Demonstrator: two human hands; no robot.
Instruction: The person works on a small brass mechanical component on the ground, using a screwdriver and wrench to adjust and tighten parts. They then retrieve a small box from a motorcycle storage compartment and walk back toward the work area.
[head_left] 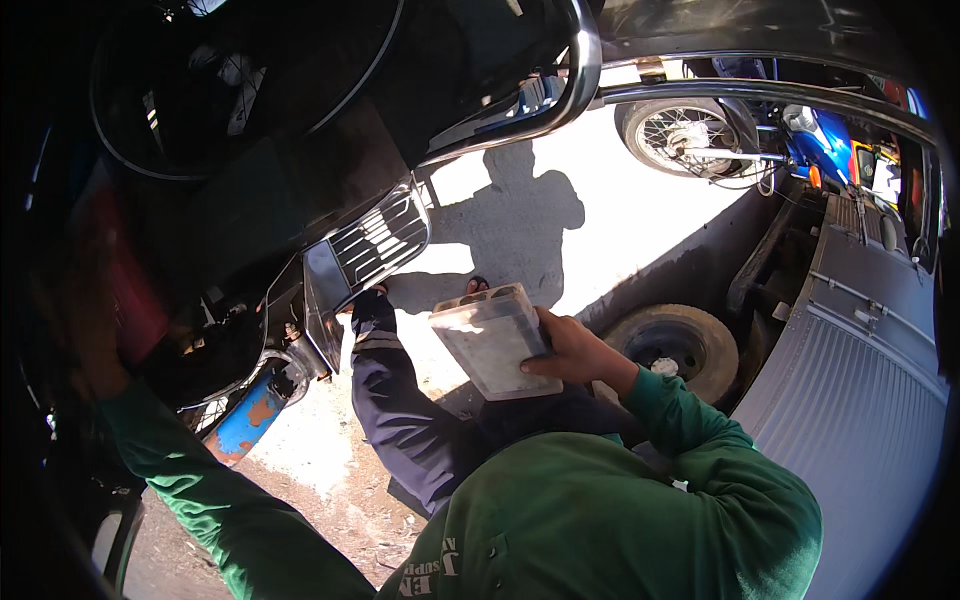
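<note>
My right hand (578,352) grips a shallow rectangular box (490,345) of clear, whitish plastic by its right side, thumb on the near face. The box is tilted, held in front of my body above the ground. What lies inside it is not clear. On the far left, my left hand (97,345) reaches into the dark interior of a vehicle. Beside it is a dark red thing (130,290) whose kind I cannot make out. Shadow hides the left fingers, so whether they hold it does not show.
A slatted metal step (382,240) juts out below the vehicle's dark opening, with a rusty blue cylinder (245,415) beneath. On the right are a wheel (685,350) and a grey ribbed panel (860,390). A blue motorcycle (820,145) stands at the far right.
</note>
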